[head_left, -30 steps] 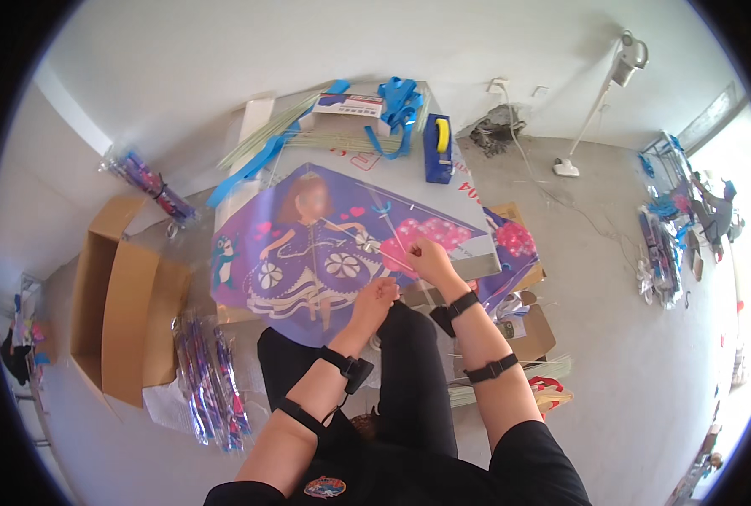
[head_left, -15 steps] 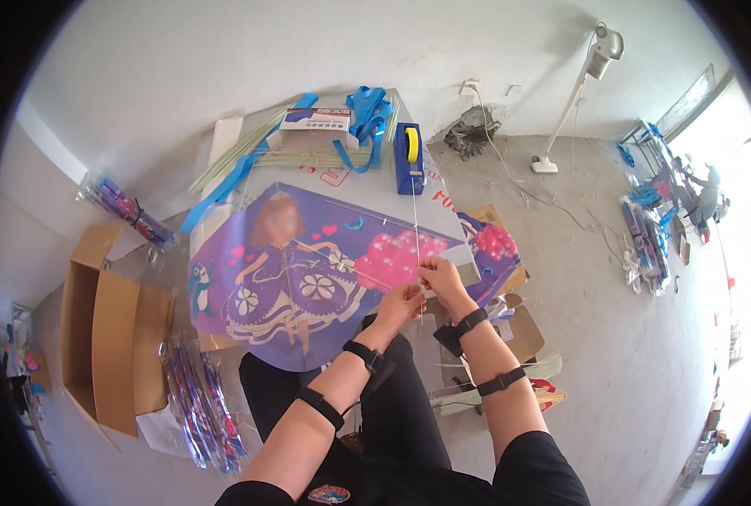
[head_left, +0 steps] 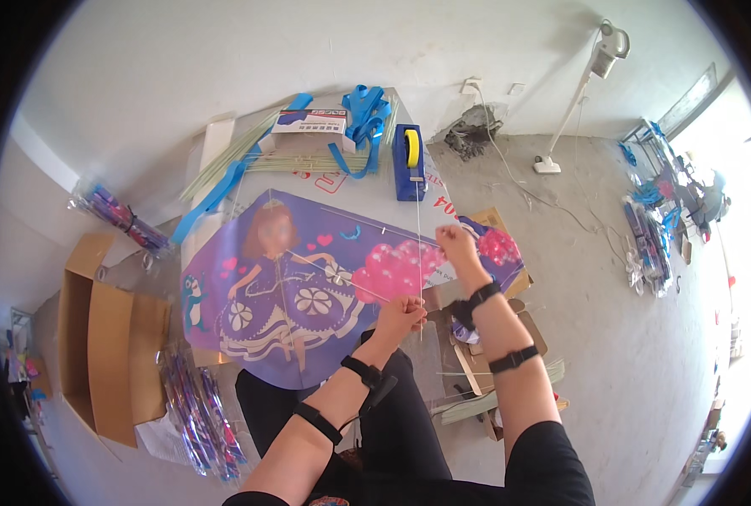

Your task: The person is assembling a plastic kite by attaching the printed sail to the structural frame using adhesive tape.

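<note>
A purple kite point(head_left: 249, 253) printed with a princess figure and pink balloons lies spread over the table in front of me. My left hand point(head_left: 402, 319) is closed in a pinch around a thin white rod point(head_left: 420, 253) near its lower end, at the kite's near right edge. The rod runs away from me across the balloon print toward the blue tape dispenser point(head_left: 410, 169). Over the kite's right tip, beside the rod, my right hand point(head_left: 458, 244) is raised with its fingers curled closed. Whatever its fingertips hold, if anything, is too small to make out.
Behind the kite lie thin pale sticks point(head_left: 308, 162), a small carton point(head_left: 310, 123) and blue ribbon point(head_left: 365, 110). An open cardboard box point(head_left: 114, 337) and wrapped kite bundles point(head_left: 194, 413) stand at left. More boxes point(head_left: 523, 329) sit at right below the table.
My right hand has left the spot beside my left hand and moved up and right. My left hand is slightly lower, still on the rod. The kite has shifted slightly toward me.
</note>
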`<state>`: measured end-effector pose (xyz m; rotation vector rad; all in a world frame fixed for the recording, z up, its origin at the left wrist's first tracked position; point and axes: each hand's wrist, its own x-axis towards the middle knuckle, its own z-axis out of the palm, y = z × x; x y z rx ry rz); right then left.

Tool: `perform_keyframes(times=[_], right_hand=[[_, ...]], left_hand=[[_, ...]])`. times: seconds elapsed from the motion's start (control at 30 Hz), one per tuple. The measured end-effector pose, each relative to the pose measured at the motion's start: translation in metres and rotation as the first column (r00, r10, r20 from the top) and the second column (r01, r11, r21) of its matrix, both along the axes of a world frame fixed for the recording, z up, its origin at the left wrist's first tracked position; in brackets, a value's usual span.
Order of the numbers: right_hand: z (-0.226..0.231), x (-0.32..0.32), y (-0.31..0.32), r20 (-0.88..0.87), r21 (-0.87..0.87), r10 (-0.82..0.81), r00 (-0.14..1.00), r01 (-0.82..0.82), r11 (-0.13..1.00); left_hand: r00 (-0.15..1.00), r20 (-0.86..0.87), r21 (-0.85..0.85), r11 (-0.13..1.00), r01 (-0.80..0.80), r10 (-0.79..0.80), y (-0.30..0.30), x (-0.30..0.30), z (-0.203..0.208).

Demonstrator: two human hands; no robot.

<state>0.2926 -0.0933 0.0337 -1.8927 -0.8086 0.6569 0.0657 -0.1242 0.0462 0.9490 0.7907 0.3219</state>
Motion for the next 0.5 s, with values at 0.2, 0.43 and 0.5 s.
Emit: perform_keyframes(times=[0.2, 0.43, 0.5], right_hand=[[0.011, 0.064, 0.087, 0.462, -0.021, 0.008, 0.887, 0.002, 1.000], [0.028, 0.053, 0.142, 0.099, -0.255, 0.030, 0.995, -0.004, 0.967], [0.022, 0.060, 0.146, 0.078, -0.198, 0.006, 0.997, 0.010, 0.980]], left_hand=[[0.999, 0.053, -0.040, 0.999, 0.013, -0.010, -0.003, 0.001, -0.004], [0.999, 0.051, -0.082, 0.997, 0.007, -0.003, -0.002, 0.001, -0.005], [0.998, 0.058, -0.089, 0.996, 0.012, -0.007, -0.003, 0.005, -0.002]])
